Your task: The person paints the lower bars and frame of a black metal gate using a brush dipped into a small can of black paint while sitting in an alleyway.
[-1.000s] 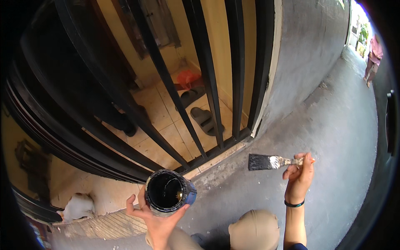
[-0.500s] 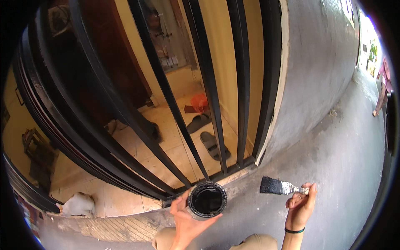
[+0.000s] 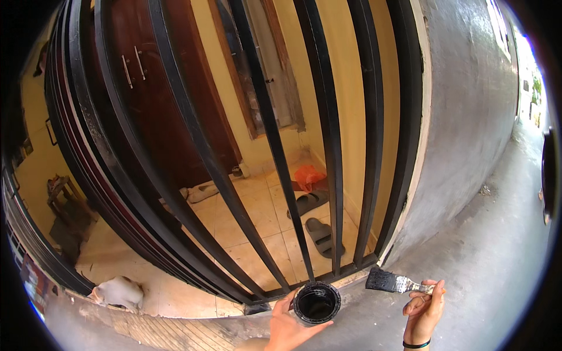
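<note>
I see L hand (image 3: 291, 331), 6 o'clock, clasping round black-rimmed pot (image 3: 317, 303), fill lvl unclear; R hand (image 3: 424, 314), 4–5 o'clock, gripping flat black-bristled brush (image 3: 384, 281).

Left hand (image 3: 293, 329): wrist cut off by lower edge; some fingertips hidden behind can (image 3: 337, 311).
Can: outer side largely out of sight; depth of dark contents cannot be told.
Right hand (image 3: 424, 319): forearm cut off below wristband (image 3: 417, 345).
Brush (image 3: 404, 283): handle partly covered by fingers.
Bars (image 3: 321, 76): tops cut off above.
Door (image 3: 143, 108): partly hidden behind bars.
Slipper (image 3: 318, 234): partly hidden by one bar.
Dark object (image 3: 549, 175), right rim: kind cannot be told.
</note>
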